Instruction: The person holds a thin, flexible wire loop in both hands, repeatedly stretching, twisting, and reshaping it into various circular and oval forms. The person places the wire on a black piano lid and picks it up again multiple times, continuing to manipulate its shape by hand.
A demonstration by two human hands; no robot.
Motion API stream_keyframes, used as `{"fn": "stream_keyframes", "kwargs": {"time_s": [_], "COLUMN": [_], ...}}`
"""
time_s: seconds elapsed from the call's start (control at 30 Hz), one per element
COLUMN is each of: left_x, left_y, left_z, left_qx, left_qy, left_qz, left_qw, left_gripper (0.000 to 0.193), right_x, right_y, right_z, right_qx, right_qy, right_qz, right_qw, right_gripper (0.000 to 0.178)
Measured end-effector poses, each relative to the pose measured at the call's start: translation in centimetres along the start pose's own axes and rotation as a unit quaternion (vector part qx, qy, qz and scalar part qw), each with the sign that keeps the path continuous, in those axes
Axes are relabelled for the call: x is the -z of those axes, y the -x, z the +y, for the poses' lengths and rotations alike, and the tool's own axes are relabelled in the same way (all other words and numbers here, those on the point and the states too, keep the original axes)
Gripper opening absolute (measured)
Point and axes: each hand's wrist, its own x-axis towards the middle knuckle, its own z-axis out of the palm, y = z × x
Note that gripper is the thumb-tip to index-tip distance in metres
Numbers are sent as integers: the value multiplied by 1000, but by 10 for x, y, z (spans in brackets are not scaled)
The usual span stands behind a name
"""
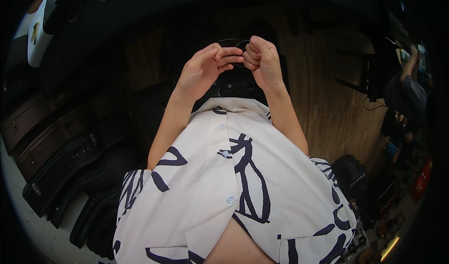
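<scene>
Thin wire (229, 39) arcs leftward from my right hand (262, 58), curled tight on it; my left hand (201, 71) just beside, fingers half-spread rightward, can't tell its grip.

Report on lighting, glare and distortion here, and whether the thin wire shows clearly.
Head view: the white shirt is bright, most surroundings dark; head view: a yellow streak glares at lower right; head view: fisheye curvature, black corners; head view: the thin wire at the hands barely stands out.
</scene>
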Motion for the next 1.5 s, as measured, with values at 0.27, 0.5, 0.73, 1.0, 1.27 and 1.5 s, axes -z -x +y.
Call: {"fn": "stream_keyframes", "kwargs": {"time_s": [0.27, 0.5, 0.73, 1.0, 1.27, 1.5], "left_x": [1, -8, 6, -2, -5, -13], "left_y": [-7, -7, -6, -5, -9, -7], "left_z": [-2, -4, -7, -3, -12, -20], "left_qx": [-15, -64, -145, -197, -276, -208], "left_qy": [21, -36, -148, -287, -456, -379], "left_qz": [-6, 59, 118, 170, 188, 157], "left_qw": [1000, 996, 971, 922, 825, 888], "left_gripper": [26, 25, 21, 16, 10, 10], "right_x": [7, 8, 9, 7, 2, -2], "right_y": [1, 2, 2, 2, 3, 2], "right_z": [-1, -4, -5, -2, -5, 2], "right_qx": [-11, -19, -9, -8, -39, -39], "right_qy": [2, -62, -54, -36, -86, -116], "right_qz": [-34, -47, -52, -55, -67, -48], "right_qw": [999, 997, 997, 998, 993, 991], "right_gripper": [39, 39, 39, 40, 41, 41]}}
